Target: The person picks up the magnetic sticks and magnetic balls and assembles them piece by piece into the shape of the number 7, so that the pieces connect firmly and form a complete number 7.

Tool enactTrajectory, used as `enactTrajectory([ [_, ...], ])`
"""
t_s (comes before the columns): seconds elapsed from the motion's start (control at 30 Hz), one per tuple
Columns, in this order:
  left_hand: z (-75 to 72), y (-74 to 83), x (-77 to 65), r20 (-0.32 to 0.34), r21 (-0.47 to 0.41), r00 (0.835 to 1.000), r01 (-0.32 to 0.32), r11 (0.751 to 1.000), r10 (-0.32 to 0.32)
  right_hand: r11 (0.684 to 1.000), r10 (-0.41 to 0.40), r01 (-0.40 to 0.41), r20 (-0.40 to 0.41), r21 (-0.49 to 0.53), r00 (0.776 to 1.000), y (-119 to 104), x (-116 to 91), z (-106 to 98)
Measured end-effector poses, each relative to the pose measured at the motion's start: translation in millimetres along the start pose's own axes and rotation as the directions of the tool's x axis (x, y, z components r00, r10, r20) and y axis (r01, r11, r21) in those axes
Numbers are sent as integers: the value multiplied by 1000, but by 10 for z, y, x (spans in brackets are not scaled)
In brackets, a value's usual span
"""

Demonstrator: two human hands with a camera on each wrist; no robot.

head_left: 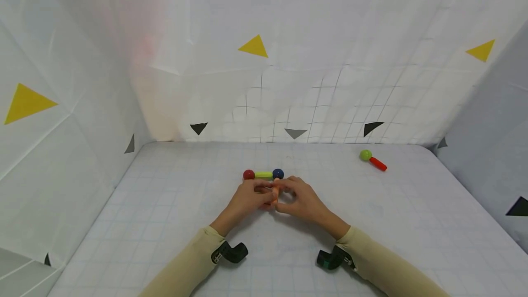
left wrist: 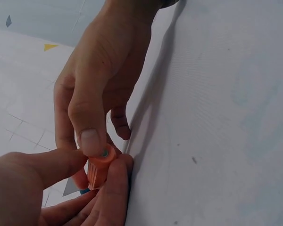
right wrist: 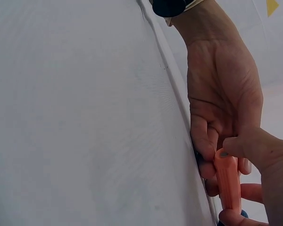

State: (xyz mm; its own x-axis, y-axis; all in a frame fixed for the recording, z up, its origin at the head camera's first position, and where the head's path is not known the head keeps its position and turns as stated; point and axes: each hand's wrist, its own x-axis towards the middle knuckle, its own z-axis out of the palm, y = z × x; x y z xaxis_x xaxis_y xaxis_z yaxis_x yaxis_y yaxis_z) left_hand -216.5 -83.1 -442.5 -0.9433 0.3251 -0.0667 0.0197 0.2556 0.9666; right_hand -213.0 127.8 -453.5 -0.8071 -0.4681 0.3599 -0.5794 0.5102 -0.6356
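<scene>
My left hand (head_left: 246, 198) pinches an orange stick (head_left: 276, 191) between thumb and fingers, plainest in the left wrist view. My right hand (head_left: 306, 201) pinches the same stick (right wrist: 228, 183), its thumb on the near end, where a small metal tip shows. At the far end of the stick is a blue ball (head_left: 278, 174); whether they touch cannot be told behind the fingers. From the blue ball a yellow-green stick (head_left: 263, 174) runs left to a red ball (head_left: 249, 174), forming a row just beyond my fingertips.
Farther back on the right, a red stick (head_left: 378, 164) lies against a light green ball (head_left: 365, 155). White sheeting with faint grid lines covers the table (head_left: 165, 233). A white wall sheet (head_left: 330, 22) with yellow and dark triangles rises behind it.
</scene>
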Motion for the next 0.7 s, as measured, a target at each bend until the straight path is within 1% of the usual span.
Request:
enactTrajectory([
  [0.1, 1, -14, -4, 1, -28, 1000, 6, 1000, -6, 1000, 1, -1, 8, -2, 1000, -1, 1, -7],
  [0.23, 1, -24, 1, -14, 9, 1000, -1, 1000, 1, 1000, -1, 1, 5, -1, 1000, 4, 7, -40],
  [0.37, 3, -27, 23, -32, 96, 999, -8, 995, 12, 1000, 0, 0, -4, -3, 1000, 0, 18, -103],
  [0.47, 7, -16, 34, -42, 115, 999, -5, 993, 10, 1000, 2, -3, -21, -21, 1000, -10, 34, -165],
  [0.53, 9, -10, 36, -46, 111, 999, 1, 994, 4, 1000, 5, -6, -37, -27, 999, -11, 44, -207],
  [0.6, 11, -7, 26, -46, 100, 999, 5, 995, 0, 999, 26, -27, -47, -25, 999, -15, 50, -248],
  [0.7, 7, -13, 5, -53, 118, 999, 14, 993, -8, 998, 51, -52, -57, -21, 997, -3, 51, -303],
])
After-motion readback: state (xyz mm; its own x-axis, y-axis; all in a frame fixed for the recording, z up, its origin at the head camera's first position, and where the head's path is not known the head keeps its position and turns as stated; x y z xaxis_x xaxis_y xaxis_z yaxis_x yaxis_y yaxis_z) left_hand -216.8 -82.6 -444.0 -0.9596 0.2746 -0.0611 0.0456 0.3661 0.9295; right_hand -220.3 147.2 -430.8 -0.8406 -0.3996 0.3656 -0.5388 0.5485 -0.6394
